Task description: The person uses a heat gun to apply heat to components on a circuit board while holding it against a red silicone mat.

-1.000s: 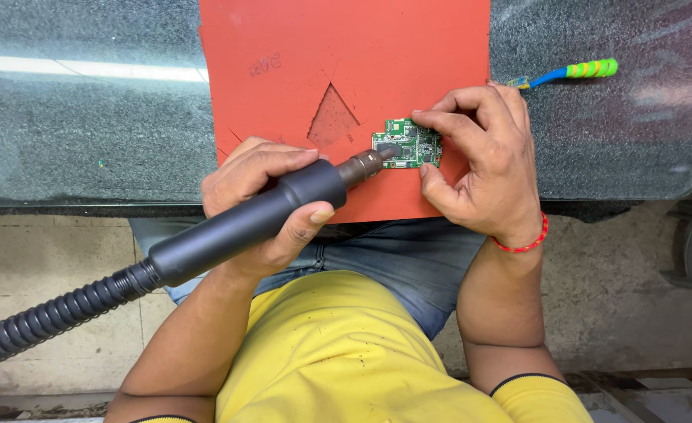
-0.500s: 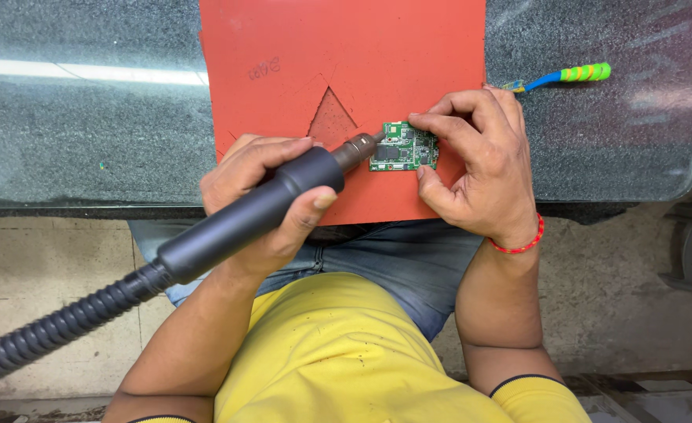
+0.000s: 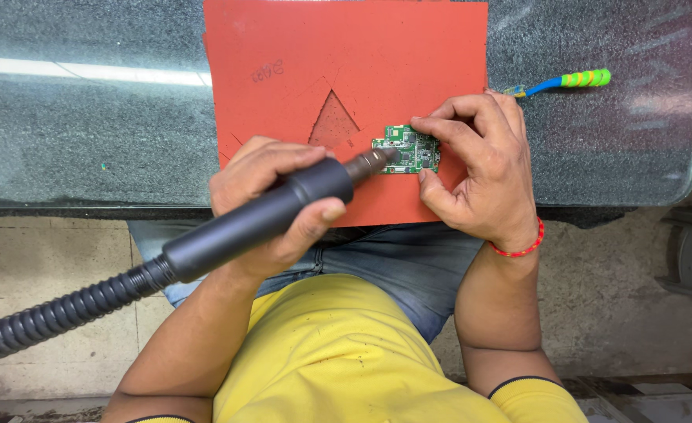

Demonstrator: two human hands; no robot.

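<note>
Heating step: your left hand [image 3: 271, 200] grips the hot-air wand [image 3: 260, 215], nozzle at the circuit board [image 3: 407, 149] on the red mat [image 3: 409, 55], right hand [image 3: 483, 168] pinching the board's right edge; next needs steady aim.

**A count of what is lying before me**

I am looking down at two hands, both mine: my left hand [image 3: 271, 200] is gripping one dark hot-air handpiece [image 3: 260, 219], and my right hand [image 3: 483, 168] is pinching one small green circuit board [image 3: 409, 149]. One corrugated black hose [image 3: 56, 313] is trailing from that handpiece. One orange-red mat [image 3: 377, 55] is lying on the one dark speckled tabletop [image 3: 87, 133], and one triangular cut-out [image 3: 333, 121] is showing in the mat. One tool with a blue and green-and-yellow striped handle [image 3: 569, 80] is resting beside the mat. I am wearing one red bracelet [image 3: 522, 247], on my right wrist.
</note>
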